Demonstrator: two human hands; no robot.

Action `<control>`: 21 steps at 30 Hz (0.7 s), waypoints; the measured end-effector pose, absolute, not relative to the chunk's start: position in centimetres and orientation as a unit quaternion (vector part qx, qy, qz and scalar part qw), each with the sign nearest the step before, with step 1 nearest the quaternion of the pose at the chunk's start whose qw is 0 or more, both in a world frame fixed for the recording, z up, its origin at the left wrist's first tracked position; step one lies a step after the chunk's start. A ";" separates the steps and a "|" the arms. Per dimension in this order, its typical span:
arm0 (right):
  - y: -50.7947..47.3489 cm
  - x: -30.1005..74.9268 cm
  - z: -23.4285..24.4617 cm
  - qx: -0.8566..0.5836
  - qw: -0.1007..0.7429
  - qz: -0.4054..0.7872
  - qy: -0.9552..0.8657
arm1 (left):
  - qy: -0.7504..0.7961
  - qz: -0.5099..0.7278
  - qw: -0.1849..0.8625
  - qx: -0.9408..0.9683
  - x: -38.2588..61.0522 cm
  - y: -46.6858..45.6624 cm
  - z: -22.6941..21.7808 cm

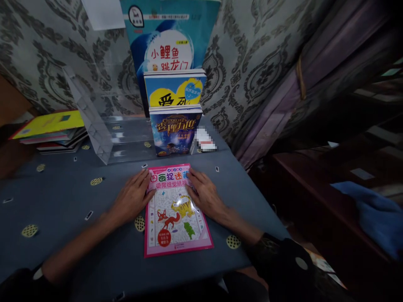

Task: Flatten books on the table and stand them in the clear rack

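Left hand point(136, 188) and right hand point(205, 191) are lying unclenched on opposite edges of the pink book point(178, 212), even pressure probably best steadying it against the tabletop point(247, 201)

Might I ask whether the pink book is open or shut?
Shut: the pink book lies flat, front cover up, left hand and right hand at its edges.

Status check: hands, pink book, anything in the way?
Left hand on left edge, right hand on right. Pink book flat on table, cover up. Clear rack with upright books beyond its top edge.
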State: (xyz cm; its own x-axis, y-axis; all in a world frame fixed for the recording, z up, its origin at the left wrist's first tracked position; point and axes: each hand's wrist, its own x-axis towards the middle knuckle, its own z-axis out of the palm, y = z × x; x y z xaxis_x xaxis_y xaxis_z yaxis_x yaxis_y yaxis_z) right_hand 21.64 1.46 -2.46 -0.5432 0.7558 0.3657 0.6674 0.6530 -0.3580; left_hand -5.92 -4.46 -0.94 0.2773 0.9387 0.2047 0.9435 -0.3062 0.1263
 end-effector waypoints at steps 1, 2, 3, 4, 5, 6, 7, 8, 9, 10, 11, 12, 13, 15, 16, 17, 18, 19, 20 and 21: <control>1.5 21.7 -2.7 -0.402 0.255 0.097 -0.874 | -0.588 -0.122 0.008 -0.800 -5.9 -4.3 -0.9; 1.5 21.7 -2.8 -0.398 0.258 0.104 -0.874 | -0.586 -0.124 0.006 -0.801 -5.9 -4.2 -0.9; 1.5 21.7 -2.9 -0.395 0.260 0.110 -0.874 | -0.583 -0.126 0.006 -0.803 -5.8 -4.1 -0.9; 1.5 21.8 -2.9 -0.394 0.260 0.113 -0.874 | -0.580 -0.129 0.007 -0.804 -5.8 -3.9 -1.0; 1.5 21.8 -3.0 -0.394 0.261 0.113 -0.874 | -0.577 -0.132 0.009 -0.806 -5.8 -3.8 -1.0; 1.5 21.8 -3.0 -0.394 0.261 0.113 -0.874 | -0.574 -0.134 0.011 -0.808 -5.8 -3.7 -1.0; 1.5 21.8 -3.0 -0.395 0.259 0.113 -0.874 | -0.570 -0.136 0.014 -0.810 -5.7 -3.6 -1.1; 1.4 21.8 -3.0 -0.397 0.258 0.113 -0.874 | -0.567 -0.137 0.017 -0.812 -5.7 -3.5 -1.1; 1.4 21.8 -3.0 -0.398 0.257 0.115 -0.873 | -0.565 -0.138 0.018 -0.813 -5.8 -3.5 -1.1; 1.4 21.8 -3.0 -0.399 0.257 0.116 -0.872 | -0.564 -0.138 0.019 -0.814 -5.8 -3.4 -1.1; 1.4 21.9 -3.0 -0.399 0.257 0.118 -0.872 | -0.563 -0.138 0.018 -0.815 -5.8 -3.3 -1.1; 1.4 21.9 -3.1 -0.399 0.258 0.120 -0.872 | -0.562 -0.136 0.016 -0.815 -5.8 -3.3 -1.1; 1.4 21.9 -3.1 -0.398 0.260 0.121 -0.872 | -0.562 -0.133 0.013 -0.816 -5.8 -3.3 -1.1; 1.4 22.0 -3.2 -0.396 0.263 0.124 -0.871 | -0.562 -0.124 0.009 -0.817 -5.9 -3.2 -1.1; 1.4 22.0 -3.2 -0.395 0.264 0.125 -0.871 | -0.561 -0.120 0.009 -0.819 -5.9 -3.1 -1.1; 1.4 22.0 -3.2 -0.395 0.264 0.126 -0.871 | -0.559 -0.118 0.010 -0.821 -5.9 -3.0 -1.1; 1.4 22.0 -3.2 -0.396 0.264 0.126 -0.870 | -0.555 -0.117 0.011 -0.823 -5.8 -3.0 -1.0; 1.3 22.0 -3.2 -0.397 0.263 0.126 -0.870 | -0.550 -0.118 0.012 -0.827 -5.8 -2.9 -1.0; 1.3 22.0 -3.1 -0.399 0.262 0.125 -0.870 | -0.544 -0.118 0.013 -0.831 -5.7 -2.7 -0.9; 1.3 22.0 -3.1 -0.400 0.262 0.125 -0.869 | -0.537 -0.118 0.014 -0.835 -5.6 -2.6 -0.9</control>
